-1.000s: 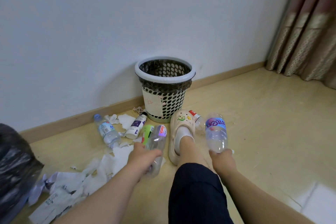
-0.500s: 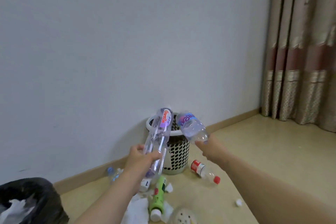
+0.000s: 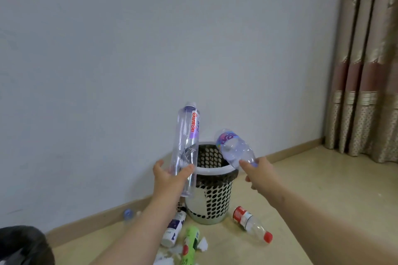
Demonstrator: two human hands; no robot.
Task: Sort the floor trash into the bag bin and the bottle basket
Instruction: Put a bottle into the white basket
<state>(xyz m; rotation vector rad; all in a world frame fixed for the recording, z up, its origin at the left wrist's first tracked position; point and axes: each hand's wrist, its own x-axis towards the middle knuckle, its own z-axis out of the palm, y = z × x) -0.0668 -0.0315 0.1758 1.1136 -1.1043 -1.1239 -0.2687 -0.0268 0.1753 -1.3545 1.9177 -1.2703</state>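
My left hand [image 3: 170, 180] grips a tall clear bottle [image 3: 187, 142] with a red-lettered label, held nearly upright just left of the basket's rim. My right hand [image 3: 261, 173] grips a shorter clear bottle [image 3: 233, 148] with a purple label, tilted over the open mouth of the perforated bottle basket [image 3: 212, 198]. The basket stands on the floor against the wall. A black bag bin [image 3: 23, 245] shows at the lower left corner. On the floor lie a red-capped bottle [image 3: 251, 224], a green bottle [image 3: 190, 243] and a white bottle [image 3: 173, 229].
Crumpled white paper [image 3: 170, 258] lies by the green bottle. A blue-capped bottle [image 3: 128, 214] rests by the baseboard. Curtains [image 3: 366, 71] hang at the right. Bare floor stretches to the right of the basket.
Both hands have lifted their bottles from near the floor up to the basket. The right bottle now tilts over the basket's mouth; the left bottle has risen more upright.
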